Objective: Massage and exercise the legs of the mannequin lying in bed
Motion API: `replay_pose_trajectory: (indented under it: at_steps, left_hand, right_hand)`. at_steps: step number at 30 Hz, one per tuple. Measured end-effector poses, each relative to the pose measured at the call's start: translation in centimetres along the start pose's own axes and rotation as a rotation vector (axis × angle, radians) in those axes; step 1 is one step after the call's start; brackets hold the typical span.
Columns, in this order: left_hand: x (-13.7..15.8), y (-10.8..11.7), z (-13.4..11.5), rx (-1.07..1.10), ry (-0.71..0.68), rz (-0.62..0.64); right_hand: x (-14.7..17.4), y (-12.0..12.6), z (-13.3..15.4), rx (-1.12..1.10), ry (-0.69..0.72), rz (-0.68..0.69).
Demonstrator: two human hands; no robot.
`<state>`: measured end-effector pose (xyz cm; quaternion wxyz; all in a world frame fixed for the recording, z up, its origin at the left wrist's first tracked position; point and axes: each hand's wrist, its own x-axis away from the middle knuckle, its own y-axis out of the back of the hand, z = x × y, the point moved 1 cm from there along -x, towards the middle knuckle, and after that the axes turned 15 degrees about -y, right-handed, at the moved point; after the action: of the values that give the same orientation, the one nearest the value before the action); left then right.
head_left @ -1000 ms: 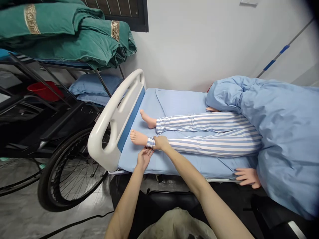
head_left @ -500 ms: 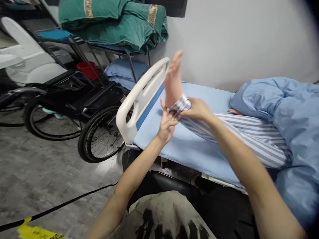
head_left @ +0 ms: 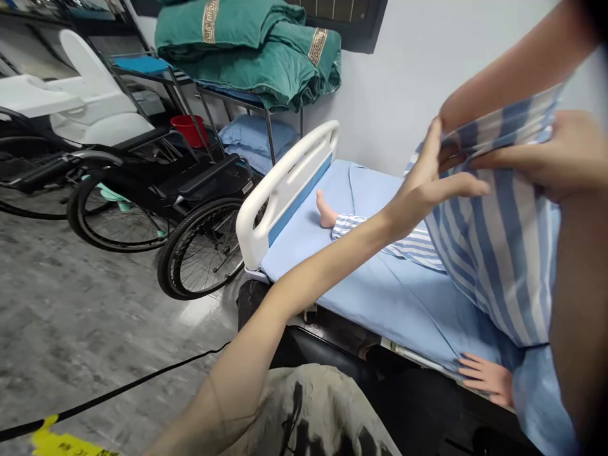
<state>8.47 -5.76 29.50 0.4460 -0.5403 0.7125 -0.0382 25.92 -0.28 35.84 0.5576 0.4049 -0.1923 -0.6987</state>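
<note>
A bare pink limb [head_left: 513, 63] of a figure in blue-and-white striped clothing rises to the upper right, and its far end is out of frame. Under it my left hand [head_left: 422, 180] has its fingertips against the limb and tucked beneath the striped cloth [head_left: 498, 240], thumb stretched out. Along the cloth's upper edge my right hand [head_left: 565, 155] is closed on a fold of it. Farther left a bare foot [head_left: 325, 212] and a striped trouser leg [head_left: 418, 244] lie on the bed. The figure's hand [head_left: 489, 377] lies palm-down at the near edge.
A white bed end board [head_left: 254, 228] stands at the left of the blue sheet [head_left: 351, 278]. Beside it are a black wheelchair [head_left: 199, 240], a red bucket [head_left: 190, 130] and a rack with green quilts [head_left: 285, 69]. A black strap [head_left: 142, 386] crosses the floor.
Both my hands have moved right and nearer, from the ankle and trouser cuff to the raised limb and its cloth. The raised foot is out of sight; another foot shows lying on the bed.
</note>
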Motion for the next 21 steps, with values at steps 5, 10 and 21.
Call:
replay_pose_trajectory:
  at_steps: [5, 10, 21]
  left_hand:
    - [2.8, 5.0, 0.4, 0.108, 0.009, -0.233]
    - [6.9, 13.6, 1.9, 0.164, 0.060, -0.438]
    - [19.1, 28.8, 11.2, 0.240, 0.447, -1.008]
  right_hand:
    - [1.2, -6.8, 1.9, 0.060, 0.096, 0.220]
    - [2.8, -17.9, 1.8, 0.299, 0.017, 0.266]
    - [10.5, -36.3, -4.5, 0.533, -0.107, 0.664]
